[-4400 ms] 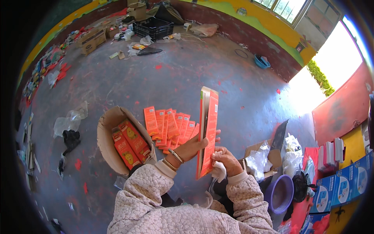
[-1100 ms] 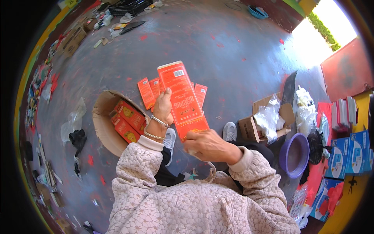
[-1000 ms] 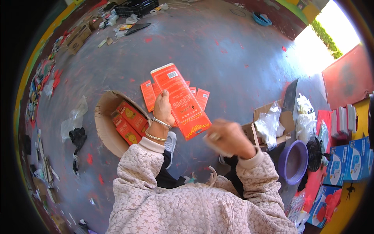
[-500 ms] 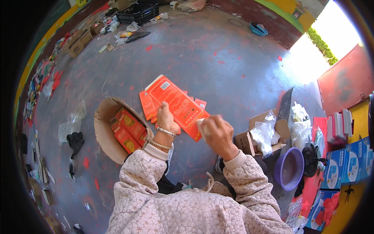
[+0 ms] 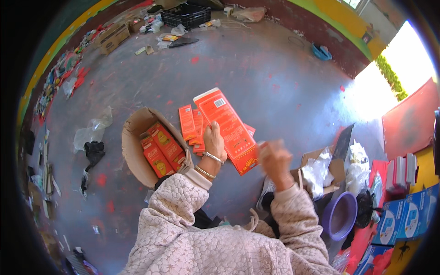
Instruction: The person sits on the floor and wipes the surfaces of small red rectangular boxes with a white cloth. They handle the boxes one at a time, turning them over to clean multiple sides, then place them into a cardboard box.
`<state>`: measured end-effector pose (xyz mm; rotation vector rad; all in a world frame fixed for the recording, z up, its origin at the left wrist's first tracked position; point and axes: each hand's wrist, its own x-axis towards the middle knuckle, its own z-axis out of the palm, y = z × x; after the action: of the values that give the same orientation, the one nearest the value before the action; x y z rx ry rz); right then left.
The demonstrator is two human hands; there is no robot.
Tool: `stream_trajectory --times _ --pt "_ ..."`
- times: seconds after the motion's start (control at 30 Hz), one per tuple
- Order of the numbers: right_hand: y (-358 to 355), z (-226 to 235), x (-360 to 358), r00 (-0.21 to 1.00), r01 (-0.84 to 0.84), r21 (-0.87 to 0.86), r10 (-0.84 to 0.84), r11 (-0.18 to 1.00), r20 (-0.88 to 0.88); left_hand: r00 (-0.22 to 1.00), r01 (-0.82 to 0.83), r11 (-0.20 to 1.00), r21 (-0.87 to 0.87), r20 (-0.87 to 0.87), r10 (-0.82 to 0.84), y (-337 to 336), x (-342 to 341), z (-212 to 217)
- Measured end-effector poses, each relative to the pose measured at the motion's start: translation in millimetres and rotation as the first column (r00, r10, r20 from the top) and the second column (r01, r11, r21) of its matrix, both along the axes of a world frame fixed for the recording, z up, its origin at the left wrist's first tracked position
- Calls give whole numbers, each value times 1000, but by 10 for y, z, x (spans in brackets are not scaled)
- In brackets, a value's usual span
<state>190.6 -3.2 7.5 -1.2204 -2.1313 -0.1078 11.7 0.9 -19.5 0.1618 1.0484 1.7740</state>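
My left hand (image 5: pixel 213 142) grips a long, flat orange-red carton (image 5: pixel 225 123) by its left edge, thumb on top. The carton has a pale end flap and a barcode patch, and lies tilted from upper left to lower right. My right hand (image 5: pixel 276 160) is curled beside the carton's lower right end, blurred by motion; what it holds cannot be made out. Beneath and left of the held carton, more flat orange-red cartons (image 5: pixel 187 123) lie spread on the floor, partly covered.
At left stands an open cardboard box (image 5: pixel 137 165) with several red packs (image 5: pixel 165 144) inside. A purple basin (image 5: pixel 327 215), a small box (image 5: pixel 338 169) with clear plastic bags, and blue boxes (image 5: pixel 389 222) stand at right. A black crate (image 5: pixel 185 17) sits far back.
The view has shifted, moving the scene mostly rightward. The held carton is turned slightly steeper. My right hand has moved a little away from the carton; the pale thing seen in it earlier no longer shows clearly.
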Motion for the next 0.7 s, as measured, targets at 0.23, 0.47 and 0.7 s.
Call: stream_trajectory --times 0.23,0.47,0.7 --pt "275 141 475 543 -459 -758 -529 464 -652 982 189 979 -70 36 -187 -123 -159 116" --pt "207 55 162 828 -547 -836 -118 42 -548 874 465 881 82 114 -472 -136 -134 73" --pt "12 237 24 828 -559 -822 17 113 -560 742 624 757 196 155 -652 -141 -40 41"
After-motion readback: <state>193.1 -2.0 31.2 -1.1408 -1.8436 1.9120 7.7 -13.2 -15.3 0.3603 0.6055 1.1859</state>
